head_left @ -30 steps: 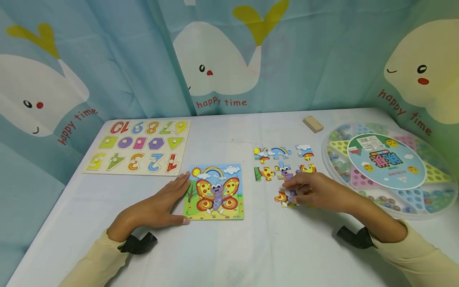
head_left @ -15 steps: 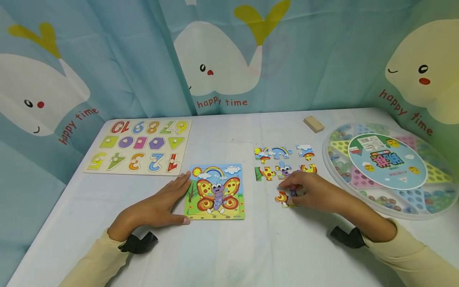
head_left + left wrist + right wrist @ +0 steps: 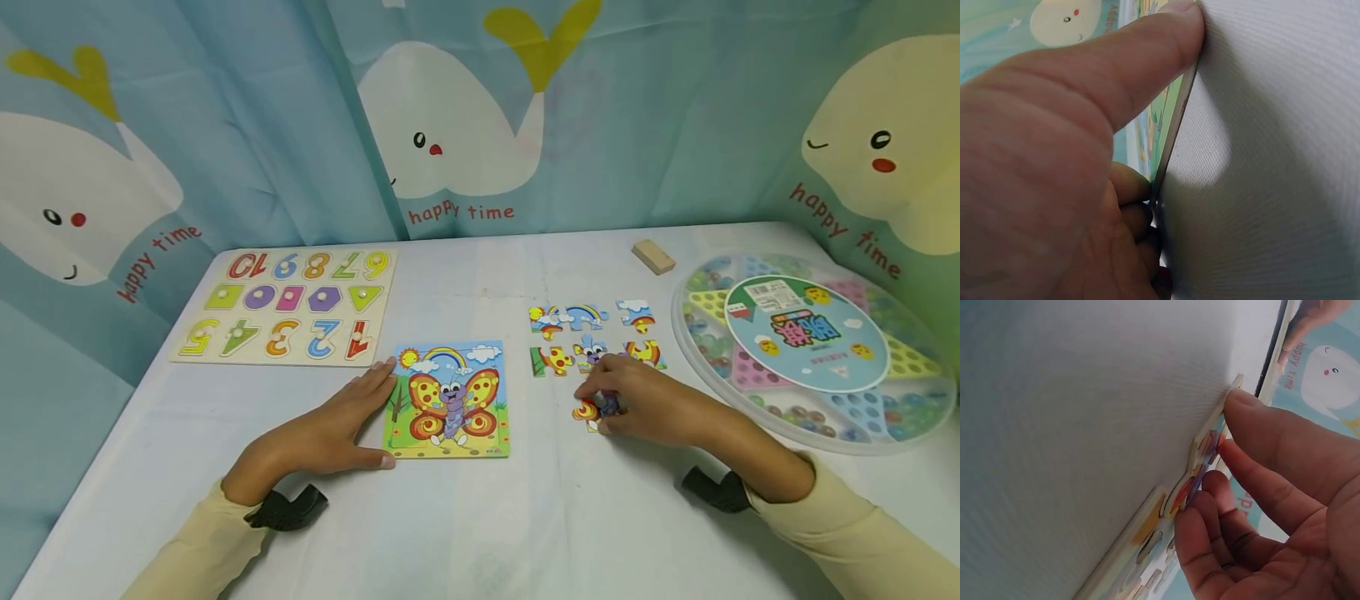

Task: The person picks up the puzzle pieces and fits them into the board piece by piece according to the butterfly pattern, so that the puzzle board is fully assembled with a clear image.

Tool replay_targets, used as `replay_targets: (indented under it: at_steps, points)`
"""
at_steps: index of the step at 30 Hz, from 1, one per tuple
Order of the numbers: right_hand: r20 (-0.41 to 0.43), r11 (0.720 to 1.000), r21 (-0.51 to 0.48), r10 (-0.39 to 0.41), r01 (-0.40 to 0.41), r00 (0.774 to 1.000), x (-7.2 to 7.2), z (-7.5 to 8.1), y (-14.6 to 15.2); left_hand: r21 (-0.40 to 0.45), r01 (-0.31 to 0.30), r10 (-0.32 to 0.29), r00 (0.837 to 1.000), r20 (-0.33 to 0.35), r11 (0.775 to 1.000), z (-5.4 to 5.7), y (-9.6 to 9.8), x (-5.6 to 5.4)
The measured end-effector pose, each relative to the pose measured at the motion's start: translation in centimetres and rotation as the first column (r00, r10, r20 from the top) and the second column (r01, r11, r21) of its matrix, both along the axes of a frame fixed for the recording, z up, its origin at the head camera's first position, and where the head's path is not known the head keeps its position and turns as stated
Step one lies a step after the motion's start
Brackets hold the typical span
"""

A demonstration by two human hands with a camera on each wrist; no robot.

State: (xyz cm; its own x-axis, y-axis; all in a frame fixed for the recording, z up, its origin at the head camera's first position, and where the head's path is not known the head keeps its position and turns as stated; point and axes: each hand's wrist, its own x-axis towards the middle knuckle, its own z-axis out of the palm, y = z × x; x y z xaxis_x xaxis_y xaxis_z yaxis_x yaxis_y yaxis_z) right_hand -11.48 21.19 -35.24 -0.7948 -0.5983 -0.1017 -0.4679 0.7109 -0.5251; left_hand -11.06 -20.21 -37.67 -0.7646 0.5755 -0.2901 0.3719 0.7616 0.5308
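In the head view, my left hand (image 3: 330,429) rests along the left edge of a square butterfly puzzle board (image 3: 453,408), thumb at its near corner and fingers extended farther up the side. The left wrist view has the thumb (image 3: 1154,50) over the board's edge. My right hand (image 3: 656,400) bends over the nearest row of loose puzzle pieces, thumb and fingertips pinching a jigsaw piece (image 3: 587,412) with an orange swirl. It lies low at the tabletop, partly covered by the hand. Farther back, separate pieces (image 3: 553,362) form two loose rows.
A wooden number-and-shape board (image 3: 251,342) lies at the back left. To the right is a large round clear case of marbles (image 3: 806,333). A small wooden block (image 3: 653,257) sits near the back edge, before a whale-print curtain (image 3: 637,125).
My right hand has shifted left across the nearest row, and its fingers have come in on the orange-swirl piece. The left hand has stayed at the board's edge.
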Motion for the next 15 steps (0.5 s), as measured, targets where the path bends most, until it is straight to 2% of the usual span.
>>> replay_targets:
  at_steps: [3, 15]
  points:
    - [-0.006, 1.0, 0.024, 0.003, -0.003, 1.0, -0.04, 0.1, -0.11, -0.003, 0.001, -0.001, 1.0, -0.004, 1.0, -0.06, -0.07, -0.03]
    - [0.029, 1.0, 0.003, 0.016, -0.017, 0.999, -0.12, 0.35, -0.14, -0.007, 0.003, -0.003, 1.0, -0.006, 1.0, -0.04, -0.01, -0.05]
